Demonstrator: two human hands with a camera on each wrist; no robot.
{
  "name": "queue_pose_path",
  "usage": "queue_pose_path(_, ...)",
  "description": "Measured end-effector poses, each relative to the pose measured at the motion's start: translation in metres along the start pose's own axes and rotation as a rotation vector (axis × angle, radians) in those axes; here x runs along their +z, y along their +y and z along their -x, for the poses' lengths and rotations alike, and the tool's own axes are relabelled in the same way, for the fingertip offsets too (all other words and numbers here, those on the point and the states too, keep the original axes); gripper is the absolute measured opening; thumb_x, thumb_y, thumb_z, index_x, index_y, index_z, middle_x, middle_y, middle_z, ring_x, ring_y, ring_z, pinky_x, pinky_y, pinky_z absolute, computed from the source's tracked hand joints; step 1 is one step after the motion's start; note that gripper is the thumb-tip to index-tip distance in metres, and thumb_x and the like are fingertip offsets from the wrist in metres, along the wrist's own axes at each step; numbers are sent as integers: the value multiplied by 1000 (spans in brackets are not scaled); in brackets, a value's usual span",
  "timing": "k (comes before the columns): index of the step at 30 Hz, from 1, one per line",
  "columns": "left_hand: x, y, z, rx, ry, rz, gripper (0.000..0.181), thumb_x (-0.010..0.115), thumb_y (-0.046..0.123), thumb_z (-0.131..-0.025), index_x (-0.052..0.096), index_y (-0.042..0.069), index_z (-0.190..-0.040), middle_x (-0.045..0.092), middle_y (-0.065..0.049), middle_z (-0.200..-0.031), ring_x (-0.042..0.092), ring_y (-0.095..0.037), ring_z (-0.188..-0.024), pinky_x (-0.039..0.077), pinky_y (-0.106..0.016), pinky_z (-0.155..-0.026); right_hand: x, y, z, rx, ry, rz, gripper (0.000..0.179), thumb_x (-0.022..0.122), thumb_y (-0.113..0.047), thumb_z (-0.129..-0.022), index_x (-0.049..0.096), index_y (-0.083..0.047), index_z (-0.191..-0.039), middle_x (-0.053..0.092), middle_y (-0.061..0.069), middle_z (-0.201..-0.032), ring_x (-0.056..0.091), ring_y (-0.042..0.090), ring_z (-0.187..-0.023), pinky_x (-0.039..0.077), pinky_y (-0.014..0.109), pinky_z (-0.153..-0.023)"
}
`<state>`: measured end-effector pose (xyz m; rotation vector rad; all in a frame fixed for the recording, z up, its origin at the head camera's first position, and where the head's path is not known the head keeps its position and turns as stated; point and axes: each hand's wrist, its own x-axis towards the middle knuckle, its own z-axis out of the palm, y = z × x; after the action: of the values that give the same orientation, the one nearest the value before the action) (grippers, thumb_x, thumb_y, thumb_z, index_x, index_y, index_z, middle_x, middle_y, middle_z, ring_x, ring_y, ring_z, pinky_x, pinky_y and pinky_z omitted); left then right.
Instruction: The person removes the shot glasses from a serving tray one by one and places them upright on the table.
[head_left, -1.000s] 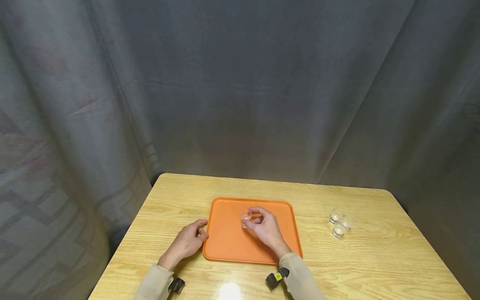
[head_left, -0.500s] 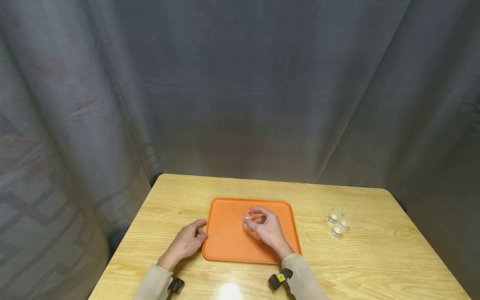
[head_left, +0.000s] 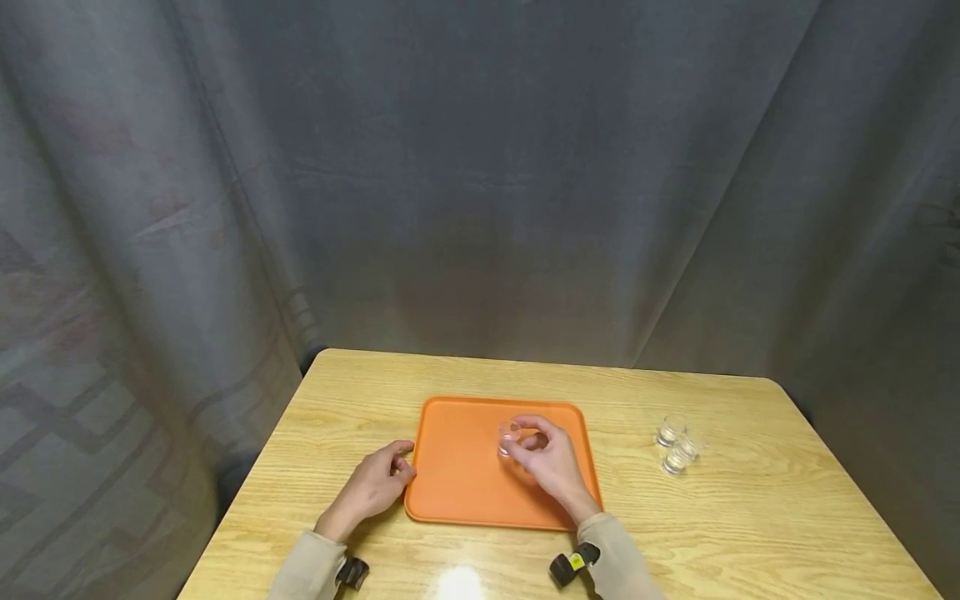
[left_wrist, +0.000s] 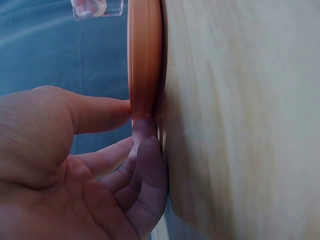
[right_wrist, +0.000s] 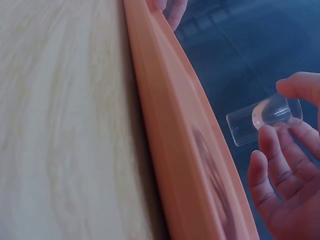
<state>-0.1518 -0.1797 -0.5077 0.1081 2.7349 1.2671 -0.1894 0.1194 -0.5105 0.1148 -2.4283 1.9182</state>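
Right hand holds a small clear glass above the orange tray, just right of frame centre in the head view. Right wrist view: grip clamped on the glass, thumb on one side of its thick base, fingertips on the other; glass tilted, mouth pointing away from the palm. It looks lifted off the tray rather than resting on it, though the gap cannot be judged.

Handling, judged: light, rigid, smooth-walled, so slippery under a loose pinch; brittle if dropped or knocked against the tray rim. Weight sits in the solid base. Best hold is across the side wall near that base, as now; the thin lip is the weak place.

Left hand rests on the surface, left of centre. Left wrist view: thumb and fingertips pressed to the tray's outer rim, fingers only lightly bent, holding nothing.

Edges and room: the tray has a raised rounded rim all round; its floor is bare on the left half and in front of the right hand. Two more small glasses stand close together on the surface, right of the tray and well apart from it. Bare wood between them and the tray. Grey curtain fills the upper frame behind the surface's far edge.
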Motion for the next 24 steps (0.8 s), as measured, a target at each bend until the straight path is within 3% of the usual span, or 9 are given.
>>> queue_pose_path(14, 0, -1, 0, 8, 3, 6, 42, 67, 11, -102, 63, 0, -141, 59, 1, -88, 51, -13, -77, 40, -30, -76, -8, 2, 2, 8, 32, 11, 32, 91, -16, -85, 78, -11, -114, 75, 8, -98, 64, 10, -62, 44, 22, -50)
queue_pose_path(24, 1, -1, -1, -17, -3, 11, 42, 67, 11, -102, 63, 1, -143, 59, 2, -88, 51, -12, -76, 39, -28, -74, -18, 5, 3, 14, 49, -18, 33, 90, -12, -83, 77, -9, -113, 76, 10, -98, 65, 14, -62, 47, 23, -52)
